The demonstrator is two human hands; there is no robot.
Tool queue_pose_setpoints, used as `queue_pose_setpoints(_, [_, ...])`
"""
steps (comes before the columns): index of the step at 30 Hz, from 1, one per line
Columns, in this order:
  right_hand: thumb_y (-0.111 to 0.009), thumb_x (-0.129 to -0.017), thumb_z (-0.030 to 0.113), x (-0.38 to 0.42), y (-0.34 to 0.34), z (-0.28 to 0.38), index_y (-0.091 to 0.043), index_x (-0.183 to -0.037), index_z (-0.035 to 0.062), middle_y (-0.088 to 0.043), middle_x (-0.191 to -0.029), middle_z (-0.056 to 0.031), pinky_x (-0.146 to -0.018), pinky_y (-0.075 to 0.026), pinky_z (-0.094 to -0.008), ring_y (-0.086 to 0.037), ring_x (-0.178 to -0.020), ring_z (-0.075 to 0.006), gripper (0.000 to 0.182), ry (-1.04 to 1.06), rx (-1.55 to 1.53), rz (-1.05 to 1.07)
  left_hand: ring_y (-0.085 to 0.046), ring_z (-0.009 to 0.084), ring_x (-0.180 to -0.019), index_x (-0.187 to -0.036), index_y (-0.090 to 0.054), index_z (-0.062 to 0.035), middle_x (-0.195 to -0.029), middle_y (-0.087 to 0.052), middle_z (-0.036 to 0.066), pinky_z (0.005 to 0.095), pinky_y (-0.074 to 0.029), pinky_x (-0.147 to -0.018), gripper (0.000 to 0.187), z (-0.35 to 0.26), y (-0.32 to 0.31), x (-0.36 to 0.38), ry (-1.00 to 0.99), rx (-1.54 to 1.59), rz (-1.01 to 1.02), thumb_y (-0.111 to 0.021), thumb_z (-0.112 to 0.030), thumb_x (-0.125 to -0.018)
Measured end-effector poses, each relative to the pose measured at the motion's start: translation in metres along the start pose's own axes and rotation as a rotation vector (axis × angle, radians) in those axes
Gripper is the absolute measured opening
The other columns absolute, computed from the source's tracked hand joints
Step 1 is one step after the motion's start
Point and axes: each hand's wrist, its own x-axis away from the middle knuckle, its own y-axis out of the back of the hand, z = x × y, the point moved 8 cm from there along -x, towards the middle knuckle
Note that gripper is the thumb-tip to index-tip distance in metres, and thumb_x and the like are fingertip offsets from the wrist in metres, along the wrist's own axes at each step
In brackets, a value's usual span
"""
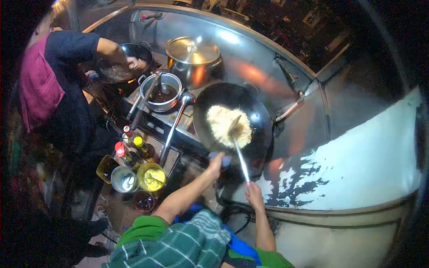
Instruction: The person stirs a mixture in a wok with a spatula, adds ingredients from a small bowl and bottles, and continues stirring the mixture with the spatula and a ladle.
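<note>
A large black wok [259, 107] holds a pale yellow mass of food [219, 120], perhaps rice. My right hand [254, 195] is wrapped round the handle of a long metal spatula [241, 158], whose blade rests in the food. At the wok's near edge, my left hand [217, 164] is closed on a bluish-grey cloth [226, 161], against the rim; the wok's handle there is hidden.
A co-worker [67, 80] handles another wok [145, 53] at the upper left. Behind stands a lidded pot [192, 71]; beside it are a small pot [165, 106] and a ladle [172, 129]. Bottles [145, 149] and a yellow-filled container [153, 178] stand lower left. A metal shield [241, 35] curves behind.
</note>
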Motion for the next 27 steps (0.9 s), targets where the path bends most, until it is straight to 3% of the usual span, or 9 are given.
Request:
queue_pose_setpoints(4, [-0.05, -0.094, 0.032, -0.015, 0.013, 0.001, -0.058, -0.106, 0.0042, -0.049, -0.065, 0.0007, -0.046, -0.038, -0.0228, -0.046, -0.053, -0.0075, 0.031, 0.039, 0.03, -0.02, -0.06, 0.0193, -0.074, -0.096, -0.061, -0.0025, -0.087, -0.063, 0.009, 0.0329, -0.048, -0.065, 0.028, -0.028, -0.01, -0.001, -0.23, -0.008, -0.073, -0.054, -0.026, -0.082])
queue_pose_setpoints(6, [-0.052, -0.093, 0.031, -0.043, 0.033, 0.017, -0.057, -0.112, -0.0001, -0.063, -0.081, -0.0083, -0.065, -0.048, -0.0307, -0.06, -0.072, -0.0186, 0.037, 0.484, 0.846, -0.254, -0.058, 0.0173, -0.073, -0.097, -0.061, -0.003, -0.087, -0.062, 0.007, 0.0316, -0.047, -0.062, 0.03, -0.035, -0.008, 0.002, -0.083, -0.177, -0.118, -0.055, -0.029, -0.084])
queue_pose_setpoints(8, [-0.054, -0.09, 0.03, -0.031, 0.031, 0.102, -0.054, -0.124, 0.0058, -0.062, -0.111, -0.0212, -0.087, -0.045, -0.0344, -0.061, -0.102, -0.0304, 0.041, 0.384, 0.683, -0.132, -0.056, 0.0153, -0.069, -0.098, -0.061, -0.0051, -0.081, -0.06, 0.004, 0.0292, -0.047, -0.059, 0.04, -0.039, -0.01, -0.023, -0.181, -0.137, -0.051, -0.057, -0.043, -0.085])
queue_pose_setpoints(9, [-0.056, -0.089, 0.028, -0.032, 0.031, 0.142, -0.055, -0.124, 0.0087, -0.061, -0.11, -0.0221, -0.088, -0.045, -0.0353, -0.061, -0.1, -0.0318, 0.04, 0.626, 0.784, -0.076, -0.055, 0.0146, -0.068, -0.1, -0.06, -0.0064, -0.081, -0.059, 0.003, 0.0285, -0.047, -0.057, 0.048, -0.036, -0.013, -0.023, -0.068, -0.142, 0.039, -0.057, -0.051, -0.083])
queue_pose_setpoints(11, [-0.063, -0.08, 0.02, -0.016, 0.039, 0.217, -0.062, -0.114, 0.0098, -0.063, -0.108, -0.0191, -0.086, -0.046, -0.042, -0.062, -0.095, -0.0356, 0.035, 0.245, 1.041, -0.085, -0.057, 0.0141, -0.076, -0.106, -0.059, -0.01, -0.09, -0.061, 0.003, 0.0297, -0.05, -0.062, 0.064, -0.039, -0.014, 0.004, 0.11, -0.216, 0.256, -0.056, -0.068, -0.077])
queue_pose_setpoints(13, [-0.062, -0.08, 0.022, -0.028, 0.035, 0.244, -0.066, -0.107, 0.0108, -0.066, -0.092, -0.0183, -0.078, -0.049, -0.0449, -0.065, -0.083, -0.036, 0.03, 0.377, 1.352, -0.043, -0.053, 0.0126, -0.073, -0.102, -0.06, -0.0089, -0.089, -0.06, 0.002, 0.0267, -0.045, -0.06, 0.067, -0.014, 0.003, 0.029, 0.162, -0.41, 0.436, -0.064, -0.067, -0.071])
queue_pose_setpoints(20, [-0.063, -0.077, 0.02, -0.093, -0.008, 0.299, -0.064, -0.112, 0.0189, -0.067, -0.099, -0.0128, -0.08, -0.05, -0.0421, -0.063, -0.091, -0.0318, 0.035, 0.328, 1.686, -0.184, -0.062, 0.028, -0.075, -0.108, -0.06, 0.0043, -0.083, -0.065, 0.019, 0.0399, -0.048, -0.068, 0.062, 0.132, 0.127, -0.052, -0.314, -1.273, -0.03, -0.064, -0.05, -0.079])
queue_pose_setpoints(24, [-0.061, -0.079, 0.019, -0.047, 0.016, 0.323, -0.072, -0.093, 0.0211, -0.069, -0.087, -0.0081, -0.076, -0.051, -0.0405, -0.067, -0.084, -0.0268, 0.018, 0.298, 1.817, -0.194, -0.064, 0.0314, -0.074, -0.104, -0.062, 0.0038, -0.082, -0.065, 0.024, 0.0412, -0.047, -0.066, 0.061, 0.182, 0.133, -0.086, -0.477, -1.025, 0.162, -0.062, -0.051, -0.079])
queue_pose_setpoints(27, [-0.051, -0.081, 0.009, -0.101, 0.007, 0.275, -0.072, -0.091, 0.0198, -0.069, -0.084, -0.0123, -0.07, -0.053, -0.0423, -0.067, -0.079, -0.0282, 0.026, 0.288, 1.936, -0.345, -0.062, 0.0376, -0.089, -0.106, -0.064, -0.005, -0.099, -0.063, 0.023, 0.0469, -0.048, -0.075, 0.054, 0.137, 0.105, -0.053, -0.185, -1.251, 0.074, -0.063, -0.049, -0.075])
